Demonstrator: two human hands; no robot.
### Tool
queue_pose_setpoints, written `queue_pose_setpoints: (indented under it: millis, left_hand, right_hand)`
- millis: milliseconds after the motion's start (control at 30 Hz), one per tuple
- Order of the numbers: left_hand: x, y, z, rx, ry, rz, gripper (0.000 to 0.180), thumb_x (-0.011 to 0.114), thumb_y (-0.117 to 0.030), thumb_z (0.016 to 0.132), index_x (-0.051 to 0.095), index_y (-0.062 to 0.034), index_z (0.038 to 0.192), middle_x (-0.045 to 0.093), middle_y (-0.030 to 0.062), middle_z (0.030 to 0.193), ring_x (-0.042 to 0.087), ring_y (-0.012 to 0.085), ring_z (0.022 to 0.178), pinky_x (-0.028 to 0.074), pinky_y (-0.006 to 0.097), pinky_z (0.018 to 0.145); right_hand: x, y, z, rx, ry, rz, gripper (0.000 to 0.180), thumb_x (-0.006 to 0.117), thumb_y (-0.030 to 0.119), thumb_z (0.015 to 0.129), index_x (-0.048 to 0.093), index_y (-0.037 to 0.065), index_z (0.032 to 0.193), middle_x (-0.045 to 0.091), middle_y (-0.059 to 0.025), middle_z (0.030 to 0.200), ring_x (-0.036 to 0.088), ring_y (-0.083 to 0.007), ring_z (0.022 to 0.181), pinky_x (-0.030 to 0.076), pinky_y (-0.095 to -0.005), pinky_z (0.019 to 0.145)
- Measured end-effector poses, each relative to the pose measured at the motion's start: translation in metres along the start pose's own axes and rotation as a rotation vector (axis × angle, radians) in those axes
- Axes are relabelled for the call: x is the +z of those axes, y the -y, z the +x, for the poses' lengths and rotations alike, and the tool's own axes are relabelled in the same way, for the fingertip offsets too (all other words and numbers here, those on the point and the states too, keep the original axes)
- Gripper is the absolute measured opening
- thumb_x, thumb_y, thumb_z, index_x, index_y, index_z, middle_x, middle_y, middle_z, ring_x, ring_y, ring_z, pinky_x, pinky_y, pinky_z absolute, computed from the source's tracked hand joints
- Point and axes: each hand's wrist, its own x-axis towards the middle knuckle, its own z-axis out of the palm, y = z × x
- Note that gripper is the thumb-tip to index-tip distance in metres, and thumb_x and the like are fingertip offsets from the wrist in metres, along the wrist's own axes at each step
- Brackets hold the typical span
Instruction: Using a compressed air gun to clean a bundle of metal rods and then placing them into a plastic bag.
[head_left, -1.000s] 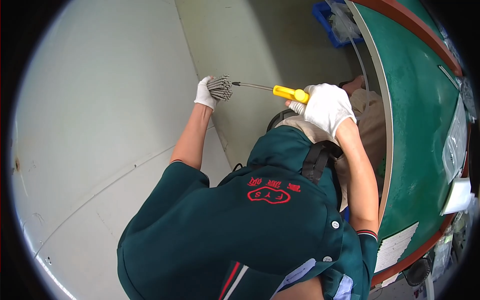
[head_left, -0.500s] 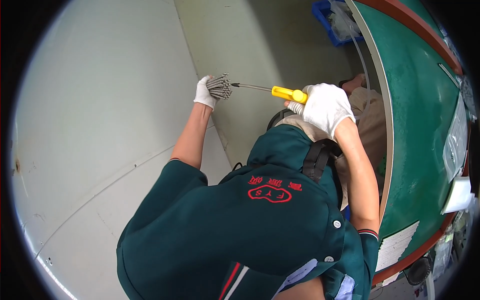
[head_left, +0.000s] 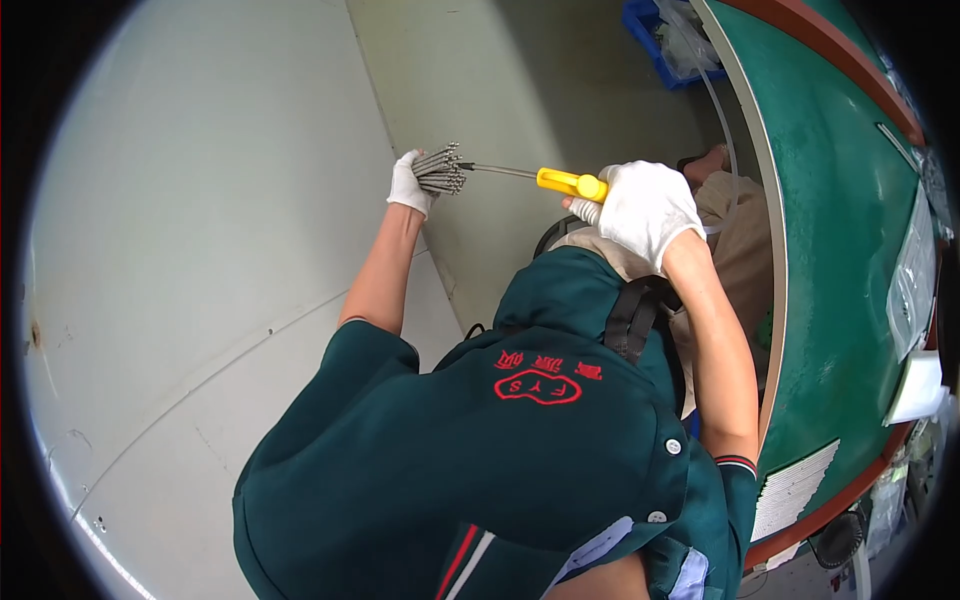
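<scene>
My left hand (head_left: 406, 185), in a white glove with bare fingertips, is closed round a bundle of thin metal rods (head_left: 440, 171). The rods fan out a little, their small ends facing right. In my right hand (head_left: 650, 212), also white-gloved, is a yellow air blow gun (head_left: 558, 181). Its thin metal nozzle has a dark tip that reaches the rod ends; whether it touches them I cannot tell. My right fingers wrap round the handle and are mostly hidden behind the glove's back.
A clear hose (head_left: 731, 140) runs down behind my right hand. To the right stands a green-topped bench (head_left: 835, 250) with a brown rim, carrying plastic bags and a ribbed white sheet (head_left: 795, 490). A blue crate (head_left: 648, 45) with plastic bags is at the top. A pale wall (head_left: 220, 200) lies left.
My right hand and the air gun have shifted slightly left and up, bringing the nozzle tip closer to the rod ends. My left hand stays nearly in place, the bundle turned slightly.
</scene>
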Motion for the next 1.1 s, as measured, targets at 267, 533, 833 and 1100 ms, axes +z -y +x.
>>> queue_pose_setpoints:
  millis: [267, 533, 833, 1100]
  left_hand:
    - [0.011, 0.004, -0.009, 0.019, -0.034, -0.008, 0.03, 0.039, -0.025, 0.087, 0.057, -0.0021, 0.093, 0.062, 0.0139, 0.078, 0.059, 0.0272, 0.066, 0.051, 0.039, 0.057]
    - [0.011, -0.003, -0.013, -0.002, -0.008, -0.032, 0.026, 0.04, -0.023, 0.087, 0.055, -0.0033, 0.092, 0.061, 0.0133, 0.078, 0.059, 0.0269, 0.067, 0.051, 0.038, 0.058]
    - [0.016, -0.013, -0.018, 0.013, -0.031, -0.041, 0.026, 0.04, -0.023, 0.087, 0.056, -0.0037, 0.093, 0.062, 0.0123, 0.078, 0.059, 0.0257, 0.066, 0.051, 0.037, 0.056]
    - [0.016, -0.01, -0.015, -0.003, -0.014, -0.049, 0.028, 0.04, -0.024, 0.087, 0.057, -0.0029, 0.095, 0.062, 0.0124, 0.078, 0.059, 0.0255, 0.065, 0.05, 0.037, 0.054]
  right_hand:
    - [0.0, -0.001, -0.001, -0.006, 0.005, -0.003, 0.053, 0.056, 0.06, 0.076, 0.068, 0.009, 0.072, 0.063, -0.0104, 0.065, 0.062, -0.028, 0.063, 0.049, -0.0369, 0.058]
    - [-0.002, 0.002, -0.002, -0.001, -0.005, -0.029, 0.053, 0.055, 0.06, 0.077, 0.068, 0.009, 0.072, 0.063, -0.0103, 0.064, 0.062, -0.0278, 0.063, 0.049, -0.0371, 0.058]
    - [-0.005, 0.006, -0.004, 0.018, -0.01, -0.006, 0.05, 0.059, 0.057, 0.076, 0.067, 0.007, 0.075, 0.062, -0.0123, 0.063, 0.061, -0.0291, 0.062, 0.048, -0.0381, 0.06]
    - [-0.007, 0.007, -0.002, 0.05, 0.051, -0.034, 0.05, 0.057, 0.058, 0.076, 0.068, 0.009, 0.073, 0.063, -0.011, 0.065, 0.062, -0.0284, 0.064, 0.049, -0.0375, 0.059]
